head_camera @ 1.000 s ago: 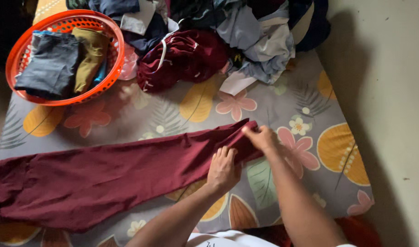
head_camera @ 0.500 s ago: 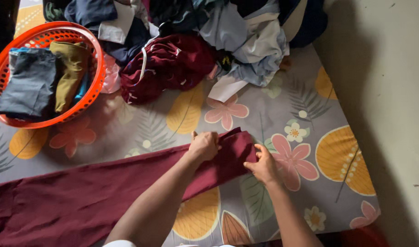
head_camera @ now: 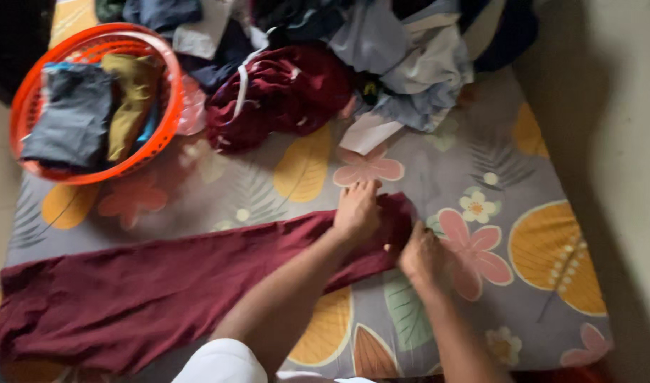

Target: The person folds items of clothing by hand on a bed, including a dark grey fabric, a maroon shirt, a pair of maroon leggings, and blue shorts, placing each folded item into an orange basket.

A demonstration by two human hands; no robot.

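1. The maroon trousers [head_camera: 147, 291] lie flat on the flowered mattress [head_camera: 552, 241]. Long axis runs from 8 o'clock (wide end, lower left) to 2 o'clock (narrow end, near frame centre).
2. Left hand [head_camera: 357, 211] lies palm down on the narrow end, fingers stretched toward 12 o'clock. This grip is flat and pressing, not closed round anything.
3. Right hand [head_camera: 420, 257] sits at the cloth's lower edge, at 4 o'clock from the left hand and just beside it. It is blurred, so I cannot tell whether its grip pinches the hem.
4. Both hands are at the same end; the bulk of the cloth extends toward 8 o'clock from them.
5. The orange basket [head_camera: 170, 92] with folded clothes sits at 10 o'clock, well apart from the hands.
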